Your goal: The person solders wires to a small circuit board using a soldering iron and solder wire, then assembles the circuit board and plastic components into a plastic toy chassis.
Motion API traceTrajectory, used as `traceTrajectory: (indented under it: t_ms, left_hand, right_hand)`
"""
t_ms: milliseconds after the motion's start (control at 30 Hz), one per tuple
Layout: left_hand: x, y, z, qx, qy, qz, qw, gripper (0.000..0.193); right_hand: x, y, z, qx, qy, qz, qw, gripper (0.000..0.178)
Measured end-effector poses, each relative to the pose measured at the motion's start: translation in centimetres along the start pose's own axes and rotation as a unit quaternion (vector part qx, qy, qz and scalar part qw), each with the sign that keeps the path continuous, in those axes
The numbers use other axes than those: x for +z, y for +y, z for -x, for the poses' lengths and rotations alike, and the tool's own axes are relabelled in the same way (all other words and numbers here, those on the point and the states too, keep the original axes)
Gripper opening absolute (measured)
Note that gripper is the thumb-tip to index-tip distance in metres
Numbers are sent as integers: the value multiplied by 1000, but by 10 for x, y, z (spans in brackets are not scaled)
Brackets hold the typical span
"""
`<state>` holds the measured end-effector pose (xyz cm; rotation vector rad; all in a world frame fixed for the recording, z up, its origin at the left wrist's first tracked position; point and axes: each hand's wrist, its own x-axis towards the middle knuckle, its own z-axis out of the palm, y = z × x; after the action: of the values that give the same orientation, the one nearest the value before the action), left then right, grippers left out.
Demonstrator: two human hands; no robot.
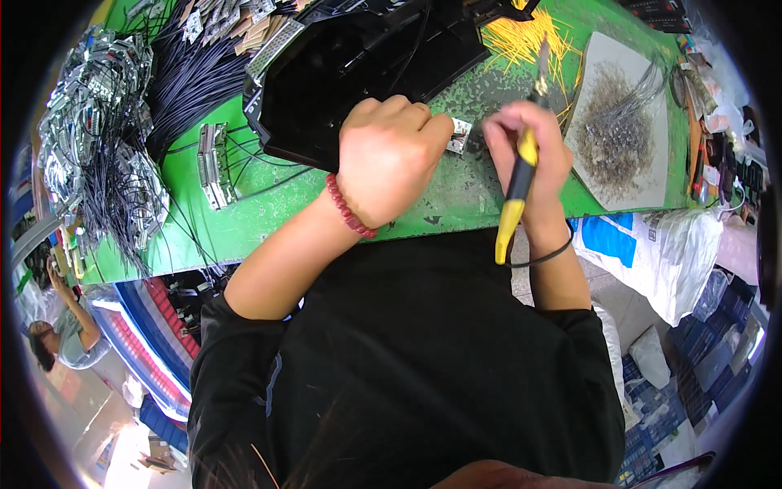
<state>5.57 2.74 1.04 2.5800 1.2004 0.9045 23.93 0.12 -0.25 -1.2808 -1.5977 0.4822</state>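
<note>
My left hand [391,155], with a red bead bracelet at the wrist, is closed beside the large black plastic housing [350,73]. A small pale silvery piece [459,136] sticks out at its fingertips; the rest is hidden by the hand. My right hand [539,151], slightly blurred, is closed around yellow-and-black-handled pliers [515,200]. Their pointed metal head faces away from me, above the table, and the handle end hangs toward my body. Between the two hands is a small gap.
Bundles of black cables with silvery connectors [98,122] heap up at the left of the green table [456,208]. A bent metal strip [214,165] lies nearer. Yellow strips [529,41] lie at the back, and a white board [652,183] with grey clippings at the right.
</note>
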Motion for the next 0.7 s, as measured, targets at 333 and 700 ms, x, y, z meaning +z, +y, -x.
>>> traceTrajectory:
  t_ms: [333,700]
  left_hand:
    - [-7,11,-1,-35,-40,-18,998,14]
    - [-45,10,-28,-48,48,261,963,32]
  right_hand:
    - [-5,1,14,-98,-129,89,983,32]
    - [-7,-2,10,-87,-133,94,983,29]
